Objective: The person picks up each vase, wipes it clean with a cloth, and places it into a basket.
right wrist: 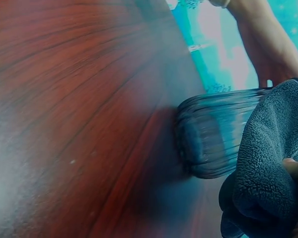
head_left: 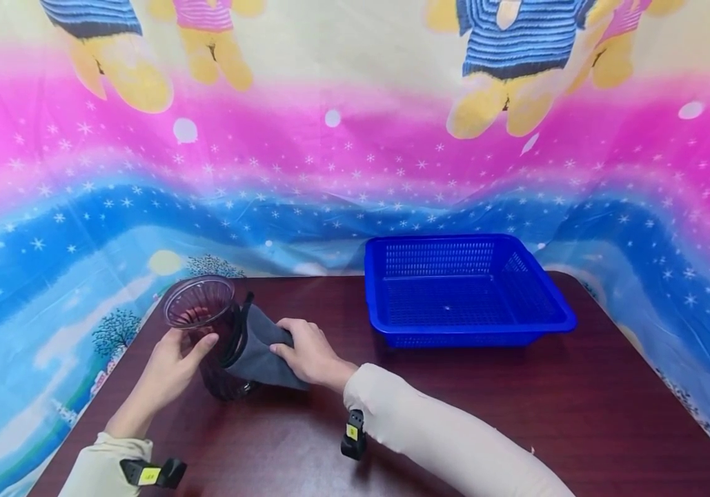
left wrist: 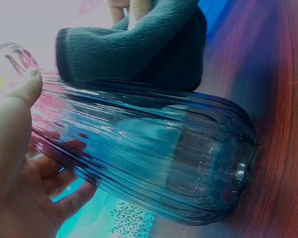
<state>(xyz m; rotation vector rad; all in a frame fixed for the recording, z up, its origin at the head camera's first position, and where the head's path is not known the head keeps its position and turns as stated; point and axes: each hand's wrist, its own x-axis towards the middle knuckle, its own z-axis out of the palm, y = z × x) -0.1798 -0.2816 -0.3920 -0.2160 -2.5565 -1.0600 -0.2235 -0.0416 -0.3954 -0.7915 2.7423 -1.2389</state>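
Observation:
My left hand (head_left: 171, 366) grips a ribbed, see-through glass vase (left wrist: 154, 148) near its flared top, thumb on one side and fingers round the other. The vase leans a little, its base close over the table in the left wrist view. In my right hand (head_left: 311, 352) is a dark grey cloth (head_left: 268, 352), pinched between thumb and fingers and laid against the side of the vase. The right wrist view shows the fuzzy folds of the cloth (right wrist: 268, 168) covering part of the vase (right wrist: 208, 134).
A blue plastic basket (head_left: 469, 338) with slotted walls stands at the back right of the dark wooden table (head_left: 454, 414). Behind the table hangs a printed cloth backdrop (head_left: 330, 166). Black devices with yellow labels sit on both wrists.

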